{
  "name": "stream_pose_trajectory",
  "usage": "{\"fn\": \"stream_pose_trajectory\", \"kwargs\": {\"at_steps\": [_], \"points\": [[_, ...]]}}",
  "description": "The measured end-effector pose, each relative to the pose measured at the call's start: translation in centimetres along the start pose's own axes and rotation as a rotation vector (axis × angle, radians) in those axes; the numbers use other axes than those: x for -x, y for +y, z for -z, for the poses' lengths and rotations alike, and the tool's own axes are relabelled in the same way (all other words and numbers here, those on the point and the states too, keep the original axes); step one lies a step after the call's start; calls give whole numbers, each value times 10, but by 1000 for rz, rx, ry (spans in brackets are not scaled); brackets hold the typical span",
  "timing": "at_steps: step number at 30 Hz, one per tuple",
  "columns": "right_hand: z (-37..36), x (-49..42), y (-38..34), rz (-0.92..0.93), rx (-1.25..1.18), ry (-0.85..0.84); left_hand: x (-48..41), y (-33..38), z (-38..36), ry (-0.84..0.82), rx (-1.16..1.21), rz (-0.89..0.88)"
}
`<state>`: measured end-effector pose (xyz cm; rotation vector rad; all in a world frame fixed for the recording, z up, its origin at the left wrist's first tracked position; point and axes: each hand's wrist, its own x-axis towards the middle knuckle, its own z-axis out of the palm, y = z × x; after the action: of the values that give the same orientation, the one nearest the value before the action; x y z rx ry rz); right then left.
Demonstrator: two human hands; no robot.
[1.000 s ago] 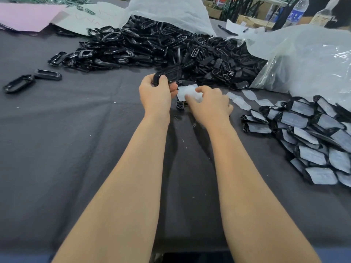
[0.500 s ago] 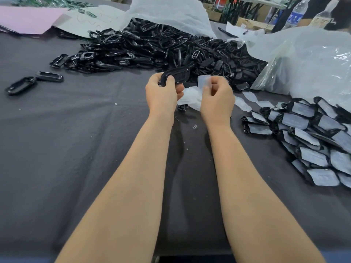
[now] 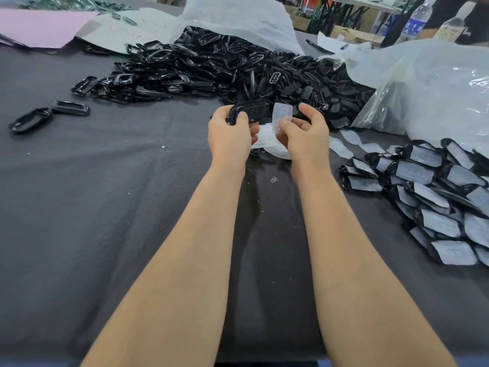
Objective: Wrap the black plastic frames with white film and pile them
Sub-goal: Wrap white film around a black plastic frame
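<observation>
My left hand [image 3: 229, 133] grips a black plastic frame [image 3: 251, 109] above the dark table. Just to its right, my right hand [image 3: 307, 135] pinches a small piece of white film [image 3: 282, 115] and holds it upright beside the frame. More white film pieces [image 3: 267, 147] lie on the table under my hands. A big heap of bare black frames [image 3: 238, 72] spills from a plastic bag behind my hands. At the right lies a pile of wrapped frames [image 3: 434, 192] with white film faces.
Two loose frames [image 3: 50, 115] lie at the far left of the dark cloth-covered table [image 3: 105, 207]. A large clear plastic bag [image 3: 428, 86] sits at the right rear. Loose film strips [image 3: 360, 144] lie beside it. Pink paper [image 3: 39, 27] and water bottles [image 3: 412, 21] are at the back.
My right hand lifted a film piece off the table and raised it beside the frame. My left hand, still gripping the frame, rose slightly.
</observation>
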<state>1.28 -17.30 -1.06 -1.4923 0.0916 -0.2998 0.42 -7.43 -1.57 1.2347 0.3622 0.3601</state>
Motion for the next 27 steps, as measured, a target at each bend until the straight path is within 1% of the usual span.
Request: {"fn": "stream_pose_trajectory", "kwargs": {"at_steps": [2, 4, 7, 9, 13, 15, 16, 18, 21, 24, 25, 27], "points": [[-1, 1, -2, -29, -27, -11, 0, 0, -1, -1, -2, 4], [-2, 2, -3, -27, -3, -13, 0, 0, -1, -1, -4, 9], [1, 3, -4, 55, 51, 57, -1, 1, 0, 2, -7, 14], [4, 2, -6, 72, 5, 100, -1, 1, 0, 1, -8, 19], [1, -1, -9, -30, -120, 79, 0, 1, -2, 1, -14, 19], [-3, -1, -11, -103, -256, 61, -1, 2, -2, -1, -7, 21], [-4, -2, -12, -132, -316, 63, -1, 2, -1, -4, -5, 22], [-2, -4, -12, -163, -361, 82, -1, 2, -1, -10, -5, 24], [-1, -3, -11, -165, -375, 81, -1, 2, -2, -21, -4, 23], [1, -2, -11, -150, -385, 19, 0, 2, -2, -25, -8, 22], [1, -2, -11, -141, -356, -6, 0, 2, -2, -26, -12, 22], [1, -1, -11, -104, -214, -16, 0, 2, -1, -31, -22, 20]]}}
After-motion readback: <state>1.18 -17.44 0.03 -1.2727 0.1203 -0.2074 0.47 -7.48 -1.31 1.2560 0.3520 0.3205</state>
